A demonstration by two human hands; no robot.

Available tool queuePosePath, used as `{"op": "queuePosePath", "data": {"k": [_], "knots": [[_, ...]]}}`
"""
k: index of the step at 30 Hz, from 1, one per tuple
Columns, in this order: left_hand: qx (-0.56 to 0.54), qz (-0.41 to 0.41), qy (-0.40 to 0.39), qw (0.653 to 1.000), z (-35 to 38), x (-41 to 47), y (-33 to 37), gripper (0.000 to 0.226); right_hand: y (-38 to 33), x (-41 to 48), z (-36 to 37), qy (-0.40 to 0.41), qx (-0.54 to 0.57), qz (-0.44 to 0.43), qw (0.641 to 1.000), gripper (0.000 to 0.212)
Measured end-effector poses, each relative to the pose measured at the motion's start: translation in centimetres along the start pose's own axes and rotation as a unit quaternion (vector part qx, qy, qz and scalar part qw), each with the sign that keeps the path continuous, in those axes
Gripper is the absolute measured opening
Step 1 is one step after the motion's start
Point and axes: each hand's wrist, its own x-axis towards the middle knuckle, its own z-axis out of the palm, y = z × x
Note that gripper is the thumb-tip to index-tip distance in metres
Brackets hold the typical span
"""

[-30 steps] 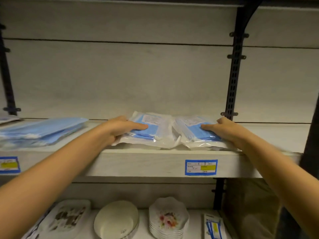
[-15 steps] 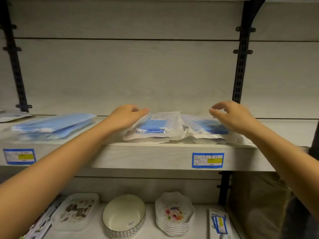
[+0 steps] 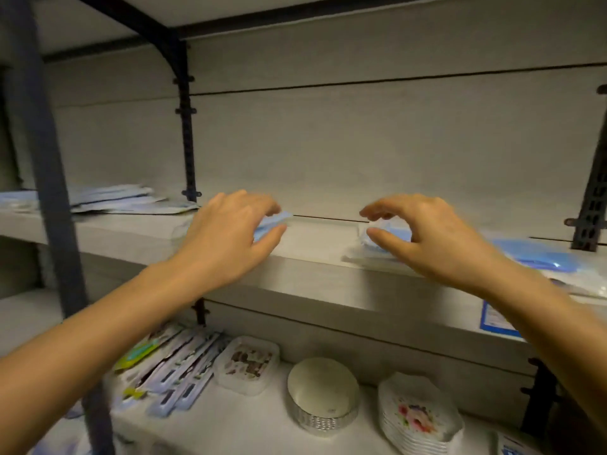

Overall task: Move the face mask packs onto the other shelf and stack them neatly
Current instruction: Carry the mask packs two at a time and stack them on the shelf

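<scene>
left hand [image 3: 226, 238] pinches a blue face mask pack [image 3: 276, 221] on the pale shelf [image 3: 328, 284]; right hand [image 3: 427, 234] arches over a second pack [image 3: 394, 229], grip unclear. the slick plastic could slip from so light a pinch and drop onto the dishes [image 3: 417, 418] below. more packs [image 3: 111, 200] lie left, beyond a dark post [image 3: 49, 159].

Nothing legible
The blue-bordered label [image 3: 494, 318] on the shelf's [image 3: 328, 284] front edge, far right, is blurred; print on the lower shelf's packets [image 3: 177, 366] cannot be read.
</scene>
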Motion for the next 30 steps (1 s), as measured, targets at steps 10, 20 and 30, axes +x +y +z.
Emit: {"op": "queuePosePath", "data": {"k": [10,20,30], "knots": [[0.150,-0.128,-0.038,0.980,-5.5,-9.2,-8.5,0.044,-10.4,4.8,6.3,-0.026,0.078,-0.123,0.989,0.037],[0.156,-0.185,-0.039,0.969,-9.3,-15.2,-18.5,0.040,-21.4,9.0,10.4,-0.049,0.109,-0.160,0.980,0.038],[0.167,-0.188,-0.067,0.966,-12.5,-20.0,-31.6,0.044,-34.7,15.1,17.1,-0.039,0.150,-0.146,0.977,0.037]]}}
